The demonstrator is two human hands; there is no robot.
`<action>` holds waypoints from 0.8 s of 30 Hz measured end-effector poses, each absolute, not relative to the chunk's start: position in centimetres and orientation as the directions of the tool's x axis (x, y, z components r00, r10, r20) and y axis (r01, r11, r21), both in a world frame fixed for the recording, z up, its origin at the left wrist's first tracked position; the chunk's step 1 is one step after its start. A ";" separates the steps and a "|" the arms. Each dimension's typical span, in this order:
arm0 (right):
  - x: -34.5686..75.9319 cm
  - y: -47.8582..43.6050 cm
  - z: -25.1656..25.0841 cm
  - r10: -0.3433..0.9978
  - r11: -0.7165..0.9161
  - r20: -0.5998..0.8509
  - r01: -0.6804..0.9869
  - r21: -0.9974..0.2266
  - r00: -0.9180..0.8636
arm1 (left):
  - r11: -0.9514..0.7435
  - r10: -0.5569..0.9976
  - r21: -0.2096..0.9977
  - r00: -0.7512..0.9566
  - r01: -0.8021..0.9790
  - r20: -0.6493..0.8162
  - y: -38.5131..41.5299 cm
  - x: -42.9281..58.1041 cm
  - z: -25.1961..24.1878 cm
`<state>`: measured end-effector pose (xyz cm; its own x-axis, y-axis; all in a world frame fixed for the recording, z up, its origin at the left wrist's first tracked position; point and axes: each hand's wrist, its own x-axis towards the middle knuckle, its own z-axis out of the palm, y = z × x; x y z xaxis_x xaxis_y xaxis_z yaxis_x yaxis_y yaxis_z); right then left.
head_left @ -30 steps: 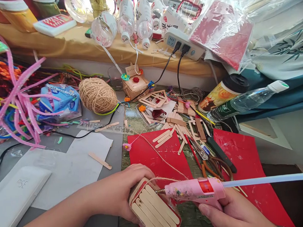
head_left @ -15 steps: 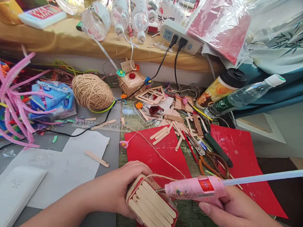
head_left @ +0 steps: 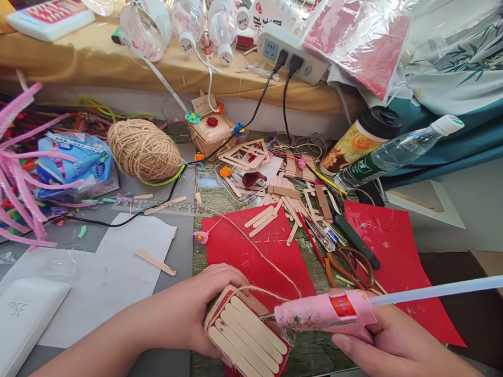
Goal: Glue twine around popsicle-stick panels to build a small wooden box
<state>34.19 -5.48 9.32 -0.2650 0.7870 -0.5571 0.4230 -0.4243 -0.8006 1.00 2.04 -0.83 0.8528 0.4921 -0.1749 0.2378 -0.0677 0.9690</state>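
Note:
A small box (head_left: 249,337) faced with flat wooden craft sticks on a red base is held by my left hand (head_left: 214,300), its fingers wrapped round the far-left side. Twine runs along the box's edge, and a loose strand (head_left: 274,264) trails from it over the red sheet. My right hand (head_left: 380,338) grips a pink hot glue gun (head_left: 322,313) by its handle. A long translucent glue stick (head_left: 445,289) sticks out of its back. The metal nozzle points left, at the box's upper right edge; whether it touches is unclear.
Scissors (head_left: 353,264), craft sticks (head_left: 263,218) and a utility knife (head_left: 356,242) lie beyond the box. A twine ball (head_left: 145,150) and a decorated stick box (head_left: 212,129) stand farther back. Black cables run from a power strip (head_left: 292,55). A bottle (head_left: 399,153) leans at right.
The whole scene has shifted slightly left and up as the view moved. Both hands keep their holds, with the nozzle still at the box's edge.

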 end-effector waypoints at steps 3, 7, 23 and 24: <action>34.6 -5.7 9.3 0.741 -0.378 -0.582 0.509 -0.774 -0.335 | -0.064 0.496 0.967 0.849 0.246 -0.183 2.0 1.0 -0.8; 35.0 -6.0 9.3 0.742 -0.371 -0.598 0.557 -0.743 -0.304 | -0.078 0.494 0.969 0.853 0.236 -0.168 2.0 1.0 -1.0; 36.8 -6.5 9.7 0.776 -0.179 -0.512 0.651 -0.738 -0.367 | -0.053 0.490 0.961 0.845 0.272 -0.212 1.9 1.0 -0.5; 36.8 -6.5 9.8 0.787 -0.170 -0.498 0.649 -0.742 -0.363 | -0.051 0.490 0.959 0.844 0.278 -0.218 1.9 1.0 -0.5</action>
<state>36.85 -6.48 9.78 -0.3630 0.7875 -0.4981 0.6490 -0.1699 -0.7415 0.98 1.93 -0.48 0.8437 0.4904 -0.2183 0.2778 -0.0509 0.9593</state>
